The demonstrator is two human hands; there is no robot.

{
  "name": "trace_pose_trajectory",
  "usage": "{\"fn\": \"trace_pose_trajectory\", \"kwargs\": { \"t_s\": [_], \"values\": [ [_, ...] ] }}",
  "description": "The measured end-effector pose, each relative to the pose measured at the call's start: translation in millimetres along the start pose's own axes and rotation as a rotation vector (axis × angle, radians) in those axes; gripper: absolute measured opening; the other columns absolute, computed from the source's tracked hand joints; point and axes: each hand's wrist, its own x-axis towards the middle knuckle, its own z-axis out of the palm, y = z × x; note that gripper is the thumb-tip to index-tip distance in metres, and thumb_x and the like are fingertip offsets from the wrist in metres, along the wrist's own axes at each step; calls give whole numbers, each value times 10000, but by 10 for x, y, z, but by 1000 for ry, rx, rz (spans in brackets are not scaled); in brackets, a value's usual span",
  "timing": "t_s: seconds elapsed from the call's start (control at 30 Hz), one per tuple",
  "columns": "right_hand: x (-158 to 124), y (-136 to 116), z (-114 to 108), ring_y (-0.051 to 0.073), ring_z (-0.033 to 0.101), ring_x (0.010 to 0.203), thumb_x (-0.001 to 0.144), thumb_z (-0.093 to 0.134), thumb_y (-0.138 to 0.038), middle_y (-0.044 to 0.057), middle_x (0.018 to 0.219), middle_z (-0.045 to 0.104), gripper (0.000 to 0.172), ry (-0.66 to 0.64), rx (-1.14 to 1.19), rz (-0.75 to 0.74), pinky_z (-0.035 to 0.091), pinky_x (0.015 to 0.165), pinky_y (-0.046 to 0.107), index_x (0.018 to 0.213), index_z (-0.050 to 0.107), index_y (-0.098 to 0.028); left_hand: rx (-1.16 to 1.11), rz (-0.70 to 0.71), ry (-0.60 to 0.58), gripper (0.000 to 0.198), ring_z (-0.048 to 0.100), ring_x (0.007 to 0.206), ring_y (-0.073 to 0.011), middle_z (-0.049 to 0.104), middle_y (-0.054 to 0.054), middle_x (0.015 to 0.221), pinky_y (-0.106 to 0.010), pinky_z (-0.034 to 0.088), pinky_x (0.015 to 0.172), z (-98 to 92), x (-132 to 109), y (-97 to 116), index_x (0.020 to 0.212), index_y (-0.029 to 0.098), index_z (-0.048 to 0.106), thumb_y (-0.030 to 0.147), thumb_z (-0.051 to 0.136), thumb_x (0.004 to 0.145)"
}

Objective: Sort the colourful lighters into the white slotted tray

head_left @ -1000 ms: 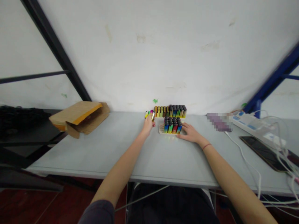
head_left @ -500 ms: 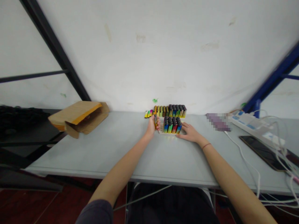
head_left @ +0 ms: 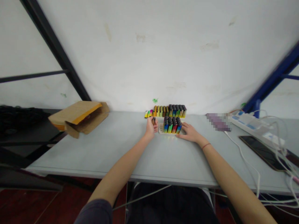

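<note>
Gripping a lighter (head_left: 153,120) in the left hand (head_left: 150,129) — the right hand (head_left: 190,133) lies open beside the lighter tray (head_left: 161,130).

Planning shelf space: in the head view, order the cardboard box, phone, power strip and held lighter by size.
Cardboard box, largest.
Phone and power strip look alike, so unranked.
Lighter in the left hand, smallest.

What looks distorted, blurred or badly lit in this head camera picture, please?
In the head view, wide-angle distortion slants the long black metal strut and the blue metal beam inward; in the head view the lighting is soft, without strong glare; the purple-grey rectangular patch is pixelated; the small multicoloured disposable lighters show little sharp detail.
</note>
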Motion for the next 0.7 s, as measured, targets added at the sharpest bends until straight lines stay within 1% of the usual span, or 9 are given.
{"fn": "trace_pose_trajectory", "kwargs": {
  "t_s": [0.2,0.37,0.53,0.7],
  "values": [
    [-3,-16,-23,412,494,1436,905,561,-757,197,1575,526,817,-17,-16,-1,407,1189,562,1480,598,-178,-10,24,39,480,115,317,-59,205,91,413,-186,78,355,3,10,-9,605,232,323,543,360,969],
    [-2,-26,-27,397,503,1433,898,576,-757,181,1561,543,798,-18,-22,8,410,1196,532,1454,622,-186,-3,18,53,494,114,331,-61,202,97,420,-183,76,362,-11,25,-37,622,238,321,611,418,931],
    [-5,-31,-27,405,489,1445,904,576,-749,186,1580,522,804,-23,-16,10,401,1200,554,1479,599,-187,10,57,48,484,137,337,-60,211,95,440,-178,103,365,-25,24,-58,639,233,340,598,382,954],
    [-5,-20,-27,419,481,1446,897,576,-760,182,1584,521,814,-26,-1,11,399,1193,578,1489,591,-201,-3,48,47,527,152,337,-59,215,100,448,-181,112,363,-46,41,-40,650,236,350,667,357,952]
  ]
}}
